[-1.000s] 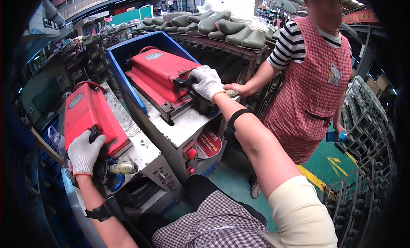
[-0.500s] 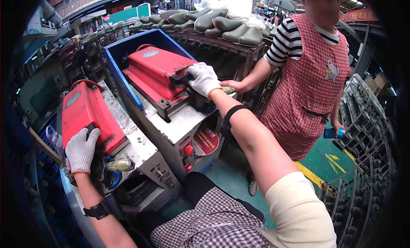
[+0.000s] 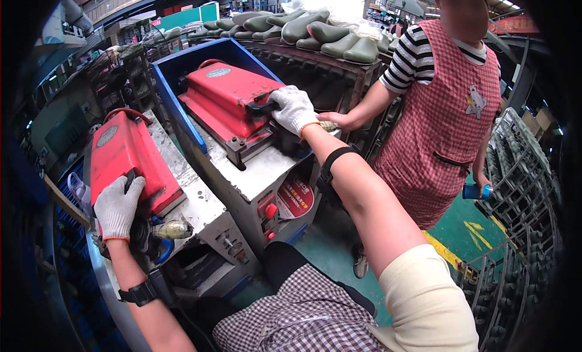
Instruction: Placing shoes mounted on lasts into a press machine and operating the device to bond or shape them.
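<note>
My left hand (image 3: 117, 208), in a white knit glove, is closed around the black handle at the near end of a red metal cover (image 3: 130, 152) on the left machine. The right hand (image 3: 295, 111), gloved the same way, grips the black handle (image 3: 260, 108) of a second red cover (image 3: 227, 94) on the machine beside it. Both covers lie lowered; what is under them is hidden. Below my left hand a tape-wrapped lever grip (image 3: 173, 229) sticks out. A co-worker's bare hand (image 3: 335, 120) is at a similar wrapped grip (image 3: 328, 126), just past my right glove.
A co-worker in a red checked apron (image 3: 439, 128) stands close on the right, holding a blue can (image 3: 476, 191). Olive boots (image 3: 357, 49) lie piled on a rack behind the machines. Red buttons (image 3: 270, 211) sit on the right machine's front. A metal rack (image 3: 527, 231) stands far right.
The view has shifted slightly, so the machines sit a little farther right in the picture. Both my hands stay on the handles, and the covers stay lowered.
</note>
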